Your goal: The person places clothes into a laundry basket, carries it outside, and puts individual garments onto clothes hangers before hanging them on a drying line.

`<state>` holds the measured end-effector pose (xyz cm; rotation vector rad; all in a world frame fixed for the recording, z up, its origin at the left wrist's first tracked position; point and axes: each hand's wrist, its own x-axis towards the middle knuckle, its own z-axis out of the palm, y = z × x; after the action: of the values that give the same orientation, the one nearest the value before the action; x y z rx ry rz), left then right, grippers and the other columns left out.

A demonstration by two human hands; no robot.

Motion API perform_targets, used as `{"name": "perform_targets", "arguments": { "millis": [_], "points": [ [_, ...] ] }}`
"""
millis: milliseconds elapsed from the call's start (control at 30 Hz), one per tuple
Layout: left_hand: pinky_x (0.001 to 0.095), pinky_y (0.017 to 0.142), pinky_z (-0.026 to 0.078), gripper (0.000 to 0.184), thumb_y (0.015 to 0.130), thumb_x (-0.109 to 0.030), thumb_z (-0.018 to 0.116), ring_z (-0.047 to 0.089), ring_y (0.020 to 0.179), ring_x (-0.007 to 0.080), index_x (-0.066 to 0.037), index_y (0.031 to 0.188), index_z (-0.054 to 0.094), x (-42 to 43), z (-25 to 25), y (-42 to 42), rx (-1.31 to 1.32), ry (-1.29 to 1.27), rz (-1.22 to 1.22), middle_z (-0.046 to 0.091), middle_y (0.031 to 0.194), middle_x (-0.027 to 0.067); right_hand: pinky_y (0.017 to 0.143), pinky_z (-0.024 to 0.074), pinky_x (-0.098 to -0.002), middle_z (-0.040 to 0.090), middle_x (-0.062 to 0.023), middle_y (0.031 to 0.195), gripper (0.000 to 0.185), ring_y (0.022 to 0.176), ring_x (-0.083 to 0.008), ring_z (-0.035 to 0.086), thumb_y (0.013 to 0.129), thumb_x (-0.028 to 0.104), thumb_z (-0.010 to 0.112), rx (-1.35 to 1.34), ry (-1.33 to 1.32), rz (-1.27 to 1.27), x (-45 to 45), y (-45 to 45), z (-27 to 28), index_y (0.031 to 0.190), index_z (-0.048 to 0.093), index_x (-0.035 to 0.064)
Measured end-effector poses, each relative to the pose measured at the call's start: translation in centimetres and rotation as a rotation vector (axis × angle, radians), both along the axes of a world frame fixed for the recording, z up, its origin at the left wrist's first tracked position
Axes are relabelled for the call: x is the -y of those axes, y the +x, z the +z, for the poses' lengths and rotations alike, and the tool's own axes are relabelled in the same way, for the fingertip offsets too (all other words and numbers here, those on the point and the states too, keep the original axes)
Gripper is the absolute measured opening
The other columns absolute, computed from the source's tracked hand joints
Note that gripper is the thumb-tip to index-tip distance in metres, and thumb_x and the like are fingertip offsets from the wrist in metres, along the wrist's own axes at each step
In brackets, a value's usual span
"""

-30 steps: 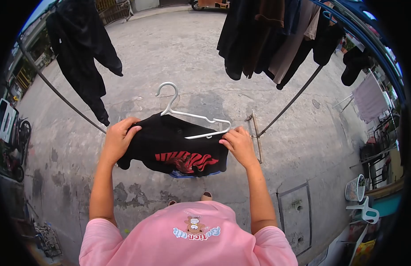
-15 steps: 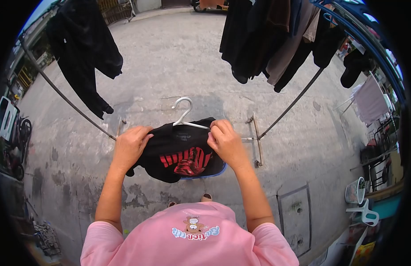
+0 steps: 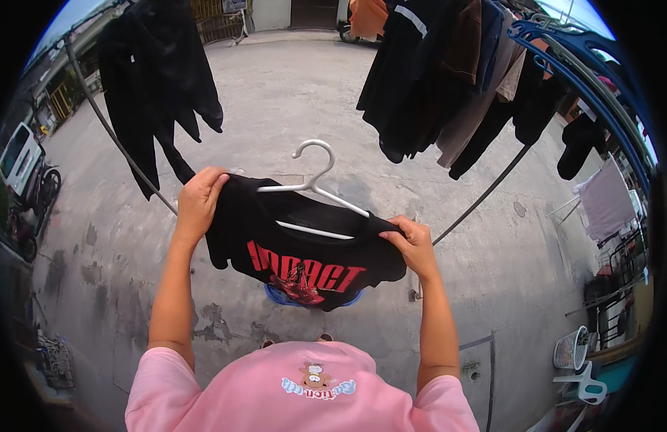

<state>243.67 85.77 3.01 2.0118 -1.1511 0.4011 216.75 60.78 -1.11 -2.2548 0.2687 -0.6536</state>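
L hand [image 3: 198,203] pinched on blk shirt [image 3: 305,250] shldr | R hand [image 3: 413,248] same, other shldr | wht hanger [image 3: 312,186] in neck

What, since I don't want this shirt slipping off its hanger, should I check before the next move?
1. Left hand gripping the black shirt at one shoulder: ok.
2. Right hand gripping the other shoulder: ok.
3. Hook free of fabric: ok, it stands above the neckline.
4. White hanger ends under the cloth: ok, both sides run beneath it; whether they reach the shoulder seams, cannot tell.
5. Shirt level: not ok, the right hand's side sits lower in the picture.
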Motion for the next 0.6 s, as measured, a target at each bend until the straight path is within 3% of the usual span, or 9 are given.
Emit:
{"name": "perform_targets", "arguments": {
  "millis": [100,133,200,267,333,467,533,600],
  "points": [
    [0.0339,0.072,0.043,0.02,0.086,-0.021,0.051,0.056,0.086,0.0282,-0.004,0.092,0.057,1.3,0.3,0.4,0.001,-0.057,-0.068,0.057,0.089,0.0119,0.059,0.0425,-0.0232,0.062,-0.0064,0.071,0.011,0.064,-0.0109,0.057,0.078,0.007,0.061,0.217,0.122,-0.082,-0.3,-0.5,0.4,0.085,0.061,-0.0014],
    [0.0355,0.08,0.04,0.021,0.085,-0.022,0.052,0.054,0.092,0.0273,-0.005,0.096,0.056,2.0,0.6,-0.8,0.06,-0.011,-0.093,0.056,0.094,0.0108,0.059,0.0425,-0.0232,0.062,-0.0064,0.071,0.011,0.064,-0.0109,0.057,0.078,0.007,0.061,0.217,0.124,-0.067,-0.1,-0.3,0.3,0.085,0.061,-0.0014],
    [0.0358,0.081,0.037,0.02,0.084,-0.022,0.053,0.052,0.094,0.0259,-0.006,0.095,0.055,3.6,0.2,-2.3,0.346,0.079,-0.059,0.056,0.092,0.009,0.058,0.0421,-0.0227,0.061,-0.0057,0.07,0.011,0.064,-0.0102,0.056,0.078,0.007,0.061,0.311,0.194,-0.121,0.5,-0.3,0.2,0.084,0.06,-0.0015],
    [0.0351,0.079,0.036,0.018,0.083,-0.021,0.053,0.052,0.092,0.0254,-0.006,0.093,0.055,4.1,0.4,-1.9,0.267,0.096,-0.082,0.055,0.09,0.0082,0.058,0.0416,-0.0222,0.06,-0.0054,0.068,0.01,0.063,-0.01,0.055,0.078,0.006,0.061,0.307,0.191,-0.102,1.0,-0.7,1.0,0.084,0.06,-0.0019],
    [0.0344,0.078,0.034,0.017,0.083,-0.02,0.053,0.051,0.09,0.0248,-0.006,0.091,0.055,4.5,1.4,-2.0,0.188,0.111,-0.111,0.055,0.087,0.0075,0.059,0.0422,-0.0222,0.061,-0.0059,0.072,0.012,0.065,-0.0101,0.056,0.078,0.007,0.061,0.138,0.092,-0.103,1.3,-1.6,2.9,0.087,0.059,-0.0019],
    [0.0338,0.073,0.033,0.011,0.082,-0.016,0.053,0.049,0.08,0.0257,-0.006,0.085,0.054,3.9,6.6,-3.6,0.402,-0.019,-0.054,0.052,0.081,0.0071,0.063,0.0437,-0.0228,0.062,-0.0076,0.081,0.019,0.068,-0.0113,0.057,0.078,0.01,0.062,0.26,0.124,0.067,1.3,-2.6,6.2,0.093,0.058,-0.0016],
    [0.0364,0.073,0.036,0.02,0.084,-0.023,0.049,0.051,0.085,0.028,-0.004,0.087,0.054,4.2,6.8,-2.9,0.306,0.152,-0.112,0.056,0.086,0.0096,0.063,0.0435,-0.0229,0.062,-0.0081,0.079,0.019,0.069,-0.0116,0.057,0.078,0.009,0.062,0.16,0.065,0.06,2.0,-2.2,6.3,0.093,0.058,-0.0016],
    [0.0397,0.075,0.038,0.033,0.086,-0.033,0.045,0.052,0.091,0.0311,-0.001,0.089,0.054,4.8,6.0,-1.7,-0.114,0.67,-0.12,0.059,0.094,0.013,0.064,0.0433,-0.023,0.062,-0.0085,0.077,0.019,0.069,-0.0114,0.057,0.078,0.009,0.062,0.103,0.143,0.055,3.0,-1.1,5.2,0.093,0.058,-0.0012]
  ]
}}
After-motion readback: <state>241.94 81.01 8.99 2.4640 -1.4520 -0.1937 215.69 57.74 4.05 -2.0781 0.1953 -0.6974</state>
